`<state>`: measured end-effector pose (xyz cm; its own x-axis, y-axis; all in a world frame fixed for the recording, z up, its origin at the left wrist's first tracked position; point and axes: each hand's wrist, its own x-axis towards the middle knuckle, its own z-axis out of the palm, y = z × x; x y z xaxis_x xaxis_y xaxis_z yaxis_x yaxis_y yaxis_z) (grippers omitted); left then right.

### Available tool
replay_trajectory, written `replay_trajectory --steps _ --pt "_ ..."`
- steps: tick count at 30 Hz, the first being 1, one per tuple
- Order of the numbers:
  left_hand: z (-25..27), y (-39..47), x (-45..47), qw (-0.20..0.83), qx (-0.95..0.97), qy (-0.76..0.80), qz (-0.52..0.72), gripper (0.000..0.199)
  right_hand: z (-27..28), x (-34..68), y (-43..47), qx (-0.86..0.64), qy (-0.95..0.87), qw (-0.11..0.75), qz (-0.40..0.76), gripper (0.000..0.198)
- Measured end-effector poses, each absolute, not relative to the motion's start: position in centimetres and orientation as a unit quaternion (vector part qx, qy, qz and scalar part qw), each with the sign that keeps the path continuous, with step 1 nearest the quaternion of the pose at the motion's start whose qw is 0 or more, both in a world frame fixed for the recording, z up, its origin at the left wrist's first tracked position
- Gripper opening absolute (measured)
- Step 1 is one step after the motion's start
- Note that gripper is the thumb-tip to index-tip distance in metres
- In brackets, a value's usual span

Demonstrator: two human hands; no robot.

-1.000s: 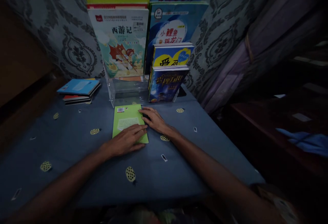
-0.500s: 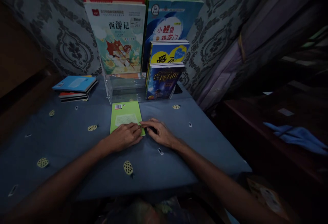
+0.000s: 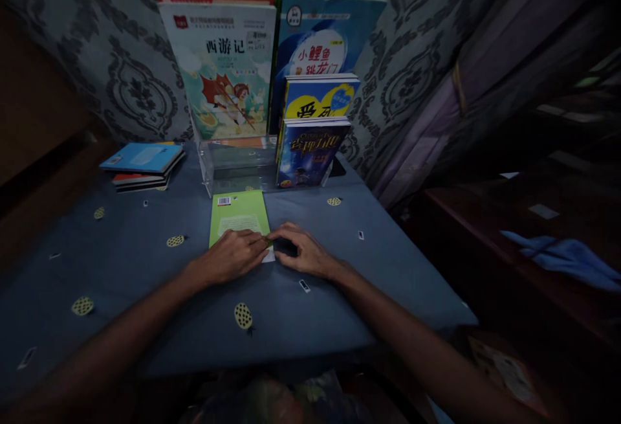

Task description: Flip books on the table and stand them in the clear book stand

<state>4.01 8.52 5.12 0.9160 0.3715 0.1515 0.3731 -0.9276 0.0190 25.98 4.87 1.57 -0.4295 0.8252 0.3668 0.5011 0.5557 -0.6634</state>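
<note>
A light green book [image 3: 240, 209], with a barcode and a text block on its upward face, lies on the table. My left hand [image 3: 237, 252] rests across the book's lower part, its fingers stretched out together and pointing right. At the lower right edge of the book, my right hand [image 3: 303, 252] bends thumb and forefinger in a pinch, the forefinger tip meeting the left fingertips. A white page corner shows at the book's lower right, below the green cover. The fingertips partly hide the edge between them.
Behind the book stands a clear acrylic rack [image 3: 237, 178] holding several upright books, among them a white picture-cover book [image 3: 226, 87] and a dark blue book [image 3: 308, 155]. A small stack of books [image 3: 143, 160] lies at left. The blue tablecloth [image 3: 310, 327] has pineapple prints.
The green cover's lower right corner has come up, baring a white page beneath. My right thumb has drawn in slightly, and my left fingers have straightened a little.
</note>
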Motion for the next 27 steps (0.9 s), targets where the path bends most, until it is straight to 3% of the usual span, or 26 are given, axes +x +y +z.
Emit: replay_trajectory --steps 11,16,27 --pt "4.8 8.6 3.8 -0.007 -0.977 -0.18 -0.111 0.031 1.5 26.1 5.1 -0.379 -0.831 0.341 0.221 0.032" --pt "4.9 9.2 3.5 -0.038 -0.977 -0.177 -0.109 0.031 1.9 26.1 4.9 -0.37 -0.859 0.303 0.185 0.017" --pt "2.4 12.5 -3.1 -0.076 -0.926 -0.353 -0.109 0.053 2.4 25.8 4.1 -0.367 -0.873 0.288 0.139 0.023"
